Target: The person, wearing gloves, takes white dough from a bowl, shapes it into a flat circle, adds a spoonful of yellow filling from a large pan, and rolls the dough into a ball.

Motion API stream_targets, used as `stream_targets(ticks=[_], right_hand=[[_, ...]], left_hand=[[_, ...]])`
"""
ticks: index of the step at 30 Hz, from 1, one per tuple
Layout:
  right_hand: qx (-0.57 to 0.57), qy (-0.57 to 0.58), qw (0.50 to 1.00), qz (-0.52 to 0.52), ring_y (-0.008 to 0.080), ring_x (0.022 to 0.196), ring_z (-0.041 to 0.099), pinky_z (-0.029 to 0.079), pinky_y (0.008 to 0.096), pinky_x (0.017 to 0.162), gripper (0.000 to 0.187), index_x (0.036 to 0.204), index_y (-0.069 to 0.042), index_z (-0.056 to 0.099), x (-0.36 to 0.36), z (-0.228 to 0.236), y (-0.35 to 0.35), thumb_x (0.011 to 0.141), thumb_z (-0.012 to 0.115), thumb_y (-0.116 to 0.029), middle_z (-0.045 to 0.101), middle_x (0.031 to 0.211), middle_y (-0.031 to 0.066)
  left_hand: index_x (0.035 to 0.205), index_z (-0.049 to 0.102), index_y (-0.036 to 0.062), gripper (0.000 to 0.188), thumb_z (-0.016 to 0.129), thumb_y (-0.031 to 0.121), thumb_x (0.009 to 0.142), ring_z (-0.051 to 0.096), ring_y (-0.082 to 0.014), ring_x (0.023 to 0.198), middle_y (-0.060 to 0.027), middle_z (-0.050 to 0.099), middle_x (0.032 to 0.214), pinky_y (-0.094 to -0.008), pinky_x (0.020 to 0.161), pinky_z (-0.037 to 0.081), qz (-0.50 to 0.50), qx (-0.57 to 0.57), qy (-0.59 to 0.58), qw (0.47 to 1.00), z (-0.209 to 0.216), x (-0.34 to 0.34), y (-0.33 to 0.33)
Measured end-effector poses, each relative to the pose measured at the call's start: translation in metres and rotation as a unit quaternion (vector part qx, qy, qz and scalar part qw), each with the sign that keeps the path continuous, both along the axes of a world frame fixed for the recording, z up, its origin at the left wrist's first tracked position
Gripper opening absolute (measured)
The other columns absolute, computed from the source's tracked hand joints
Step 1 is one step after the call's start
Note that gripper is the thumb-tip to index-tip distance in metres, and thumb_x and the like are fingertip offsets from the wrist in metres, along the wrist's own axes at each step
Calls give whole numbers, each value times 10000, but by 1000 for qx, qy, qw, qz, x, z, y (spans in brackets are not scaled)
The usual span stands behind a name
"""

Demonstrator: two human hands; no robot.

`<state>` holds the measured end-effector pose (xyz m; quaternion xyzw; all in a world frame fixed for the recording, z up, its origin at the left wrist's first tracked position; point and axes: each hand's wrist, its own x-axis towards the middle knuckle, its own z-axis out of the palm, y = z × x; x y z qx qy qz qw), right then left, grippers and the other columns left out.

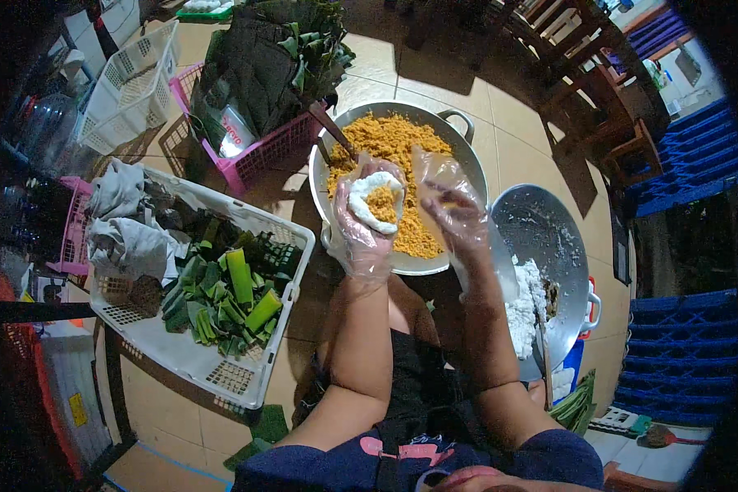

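Observation:
My left hand [367, 238], in a clear plastic glove, cups a piece of white dough [369, 215] hollowed like a bowl. Crumbly orange filling [380, 205] sits in its hollow. Both are held above a wide round pan [318, 176] full of the same orange filling [394, 131]. To the right of the dough, and apart from it, is my gloved right hand [457, 211]. Its fingers are loosely bent and spread, with nothing clearly visible in them. A brown handle [332, 129] leans out of the pan at its left.
At my right stands a grey metal basin [541, 213] with white dough [523, 316] and a stick. On the left, a white crate [291, 271] holds cut leaves and cloths. Farther off are a pink crate [254, 160] of large leaves and a white basket [131, 94].

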<state>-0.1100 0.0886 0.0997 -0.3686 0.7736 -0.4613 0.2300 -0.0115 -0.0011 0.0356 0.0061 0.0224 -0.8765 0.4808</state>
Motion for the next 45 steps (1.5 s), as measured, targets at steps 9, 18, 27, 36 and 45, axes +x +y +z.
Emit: stream_targets(ticks=[9,18,27,36,45], right_hand=[[-153,36,985,75,88,734,594,484,231,686,105,896,-6,645,17,-15,-18,791,643,-11,656,825,42],[-60,88,992,73,94,730,606,503,264,665,116,895,-33,644,25,-9,-19,787,657,-74,651,827,35],[-252,-339,905,52,137,779,601,486,266,734,165,940,-25,636,-25,-2,-9,794,666,-94,639,842,78],[-116,-19,992,49,126,796,608,484,265,740,219,1009,-10,646,-12,-13,-10,830,643,-136,667,916,80],[-114,-162,977,81,153,834,594,484,272,744,212,1005,18,593,-18,-28,-26,834,632,-102,631,934,91]], left_hand=[[1139,531,-28,470,450,354,876,583,-255,971,-144,596,1086,-374,863,470,9,58,-117,991,-1,-7,6],[1173,514,48,454,463,386,874,556,-210,977,-93,550,1072,-342,855,465,19,26,-189,981,16,-5,13],[1169,522,0,435,518,288,843,508,-364,1088,-196,547,1150,-485,921,438,-52,42,117,991,6,-3,5],[1197,497,-10,493,478,350,861,572,-297,994,-165,585,1099,-410,890,459,-48,54,11,997,1,-4,4],[1201,494,-19,510,458,363,865,585,-278,996,-174,586,1112,-404,883,471,-66,14,28,997,8,0,5]])
